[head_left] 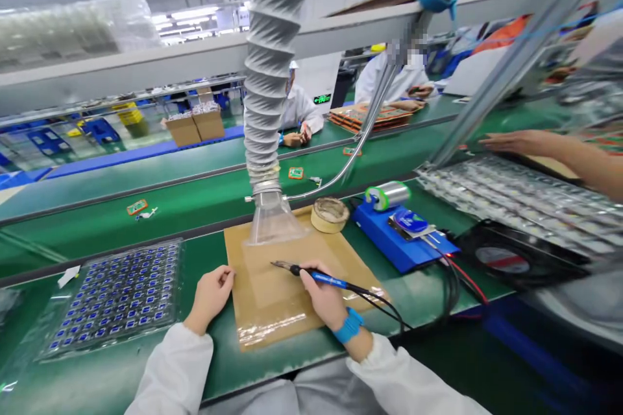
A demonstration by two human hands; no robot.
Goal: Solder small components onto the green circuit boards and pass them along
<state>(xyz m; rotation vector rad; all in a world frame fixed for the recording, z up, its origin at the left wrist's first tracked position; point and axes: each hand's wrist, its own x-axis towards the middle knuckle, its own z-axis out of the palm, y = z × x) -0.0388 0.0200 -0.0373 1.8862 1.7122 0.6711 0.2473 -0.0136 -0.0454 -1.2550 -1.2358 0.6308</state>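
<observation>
My right hand point(325, 295) is closed around a blue and black soldering iron point(327, 279), whose metal tip points left above a brown, film-covered board point(272, 311). A blue band circles that wrist. At the board's left edge rests my left hand point(214, 292), fingers curled together; whether anything small is between them cannot be made out. Left of it lies a clear tray point(121, 292) of many small blue and black parts. The clear hood point(275, 217) of a grey duct hangs over the board's back part.
A tape roll point(329, 214) sits at the board's back corner. To the right stand a blue soldering station point(389, 240) with a solder spool and a black fan point(516, 259). Small circuit boards lie on the green conveyor point(214, 198). Another person's hand reaches in at the right.
</observation>
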